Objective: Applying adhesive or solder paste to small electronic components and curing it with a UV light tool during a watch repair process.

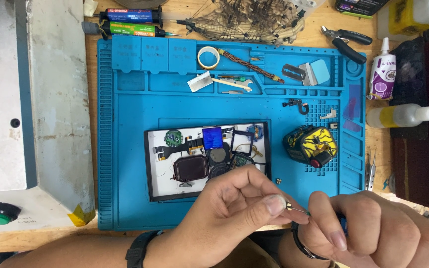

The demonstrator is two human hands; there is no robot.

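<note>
Two hands at work at the near edge of the blue silicone repair mat (125,198). My left hand (224,218) is closed, thumb & forefinger pinching a tiny dark component with gold contacts (290,207) just off the mat's front edge. My right hand (378,231) is closed too, fingers wrapped round a thin green-tipped metal tool (305,213) whose tip touches the component (can't tell what kind of tool it is, handle's hidden in my fist).

Just beyond my left knuckles, approx. mid-mat, sits a white rectangular tray with black rim (151,164) holding smartwatch parts: a dark square watch case (190,168), a blue square screen piece (212,137), a round green circuit board (173,137) & some black frames. Two tiny gold bits (278,181) lie on the mat beside the tray's right side. Near the mat's right edge sits a black-and-yellow tape roll (311,145). Along the mat's far edge compartments: a clear tape ring (208,57), a braided brown cord (251,65), a razor blade (294,72). Off the mat's right edge stand a white glue bottle w/ purple label (384,69) & a clear squeeze bottle of yellow liquid (403,115), lying sideways.
</note>
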